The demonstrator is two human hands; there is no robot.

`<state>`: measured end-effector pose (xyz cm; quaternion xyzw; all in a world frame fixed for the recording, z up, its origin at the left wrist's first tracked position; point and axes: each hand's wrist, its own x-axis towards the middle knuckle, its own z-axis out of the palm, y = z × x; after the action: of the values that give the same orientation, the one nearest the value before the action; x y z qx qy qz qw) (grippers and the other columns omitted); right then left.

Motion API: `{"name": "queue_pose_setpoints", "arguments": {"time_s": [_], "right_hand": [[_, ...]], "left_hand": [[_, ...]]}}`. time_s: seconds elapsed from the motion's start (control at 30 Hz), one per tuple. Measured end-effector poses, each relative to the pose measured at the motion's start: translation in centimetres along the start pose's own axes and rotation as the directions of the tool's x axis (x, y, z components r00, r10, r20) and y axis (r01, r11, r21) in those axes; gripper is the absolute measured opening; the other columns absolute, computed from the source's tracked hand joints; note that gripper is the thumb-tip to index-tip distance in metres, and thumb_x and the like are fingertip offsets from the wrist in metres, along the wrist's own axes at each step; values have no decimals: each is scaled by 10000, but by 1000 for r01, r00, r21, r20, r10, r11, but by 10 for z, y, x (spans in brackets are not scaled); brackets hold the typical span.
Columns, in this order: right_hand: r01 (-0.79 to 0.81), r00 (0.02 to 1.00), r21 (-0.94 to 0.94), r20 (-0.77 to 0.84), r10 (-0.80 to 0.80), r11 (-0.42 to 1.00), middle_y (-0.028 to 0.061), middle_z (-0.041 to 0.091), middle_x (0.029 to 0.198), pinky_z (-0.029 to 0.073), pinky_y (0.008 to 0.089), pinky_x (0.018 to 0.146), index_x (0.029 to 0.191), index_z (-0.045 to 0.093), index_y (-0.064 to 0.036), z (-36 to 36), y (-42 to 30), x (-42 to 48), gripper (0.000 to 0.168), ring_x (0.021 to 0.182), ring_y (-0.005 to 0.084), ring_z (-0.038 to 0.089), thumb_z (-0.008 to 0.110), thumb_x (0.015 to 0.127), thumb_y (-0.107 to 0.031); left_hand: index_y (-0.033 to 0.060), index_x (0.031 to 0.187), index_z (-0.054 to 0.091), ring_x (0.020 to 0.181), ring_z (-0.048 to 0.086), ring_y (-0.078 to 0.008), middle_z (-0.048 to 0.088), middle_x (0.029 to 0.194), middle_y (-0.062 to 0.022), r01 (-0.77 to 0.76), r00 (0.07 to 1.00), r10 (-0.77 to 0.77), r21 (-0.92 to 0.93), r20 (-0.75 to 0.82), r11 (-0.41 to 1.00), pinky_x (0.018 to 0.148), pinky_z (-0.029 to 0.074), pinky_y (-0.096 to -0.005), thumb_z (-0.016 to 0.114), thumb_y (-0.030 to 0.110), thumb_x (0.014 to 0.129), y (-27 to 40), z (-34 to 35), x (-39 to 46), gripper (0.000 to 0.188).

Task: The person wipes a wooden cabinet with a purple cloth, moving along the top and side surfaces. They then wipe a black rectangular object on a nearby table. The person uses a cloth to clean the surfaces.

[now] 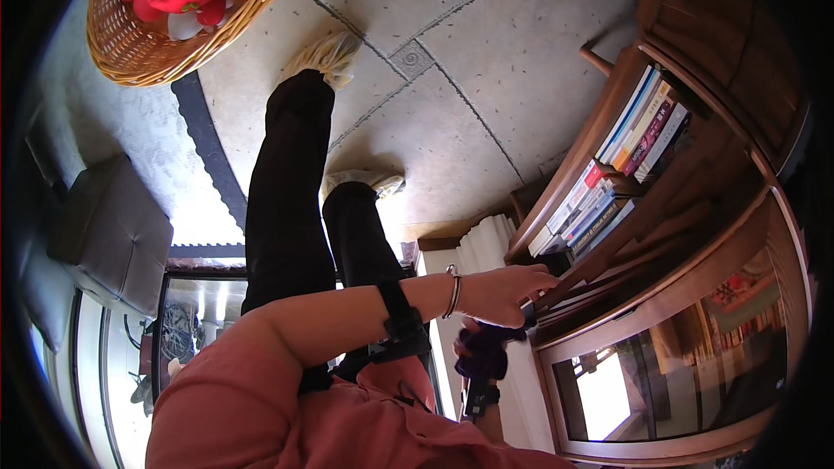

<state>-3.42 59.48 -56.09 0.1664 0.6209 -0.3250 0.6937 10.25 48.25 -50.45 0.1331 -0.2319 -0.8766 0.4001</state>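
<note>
My left hand [505, 293], with a metal bangle at the wrist, reaches across my body to the edge of a wooden bookcase [573, 143]. Its fingers are partly spread, and whether they pinch anything is hidden. Below it, my right hand [461, 344] is wrapped in or closed around a dark purple cloth [485, 355]. The cloth's upper end lies just under my left hand; I cannot tell if they touch. Books [642, 124] stand and lean on the shelf beyond my left fingertips, with more books [589, 221] nearer.
A wicker basket [176, 65] of soft toys stands on the tiled floor [469, 65] at upper left. A grey padded stool [117, 234] is at the left. The bookcase has a glass door [664, 365] at lower right. White curtain [482, 247] hangs beside it.
</note>
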Motion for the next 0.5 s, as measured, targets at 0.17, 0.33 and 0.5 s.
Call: {"name": "queue_pose_setpoints", "arguments": {"time_s": [0.17, 0.33, 0.5], "right_hand": [[138, 911, -50, -385, -147, 989, 158, 613, 1116, 546, 470, 834, 1230, 534, -80, 42, 17, 24, 598, 978, 333, 625, 331, 895, -532], [-169, 981, 127, -72, 179, 977, 104, 627, 1023, 521, 380, 702, 1201, 543, -102, -27, -64, -88, 524, 846, 251, 619, 383, 929, -521], [59, 987, 4, -148, -58, 998, 56, 630, 1000, 501, 314, 687, 1180, 550, -117, -13, -71, -72, 452, 836, 178, 609, 428, 959, -491]], "left_hand": [[-70, 1359, 347, 1181, 528, -304, 440, 1250, -189, 38, 999, -38, 2, -16, 999, 829, 543, -313, 513, -106, 690, -5, 0, 0, 691], [19, 1424, 262, 1277, 434, -272, 402, 1310, -157, 209, 963, -210, -24, -167, 978, 979, 473, -360, 575, -58, 690, -9, -16, 3, 802], [33, 1457, 225, 1302, 392, -266, 368, 1382, -136, 246, 923, -263, -96, -281, 965, 951, 478, -369, 580, -80, 682, -22, -23, 11, 860]]}}
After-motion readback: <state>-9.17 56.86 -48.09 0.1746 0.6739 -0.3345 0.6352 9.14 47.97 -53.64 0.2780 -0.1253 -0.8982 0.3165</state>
